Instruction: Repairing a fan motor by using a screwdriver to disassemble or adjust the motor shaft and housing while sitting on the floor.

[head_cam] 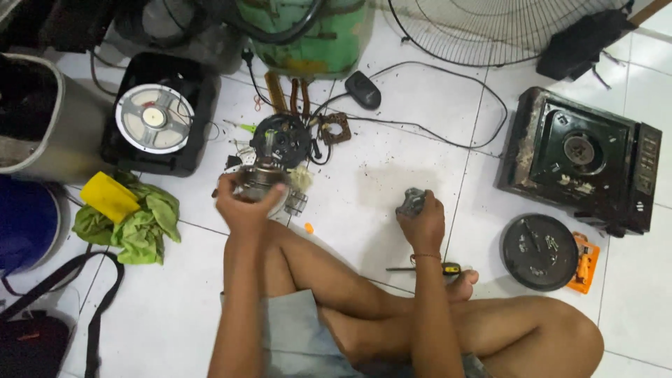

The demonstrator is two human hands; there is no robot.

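While the left hand (241, 203) grips a round metal motor (260, 180) above the tiled floor (378, 189), the right hand (422, 222) closes on a small grey part (411, 201) to its right. A black stove (584, 157) sits far right, a green rag (136, 224) left.

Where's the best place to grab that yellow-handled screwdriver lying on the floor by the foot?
Take the screwdriver by its yellow and black handle, near the foot, coming down from above. It lies flat on the tile, and the handle looks thicker than the thin shaft, so it probably gives a surer grip. The forearm partly hides its middle.
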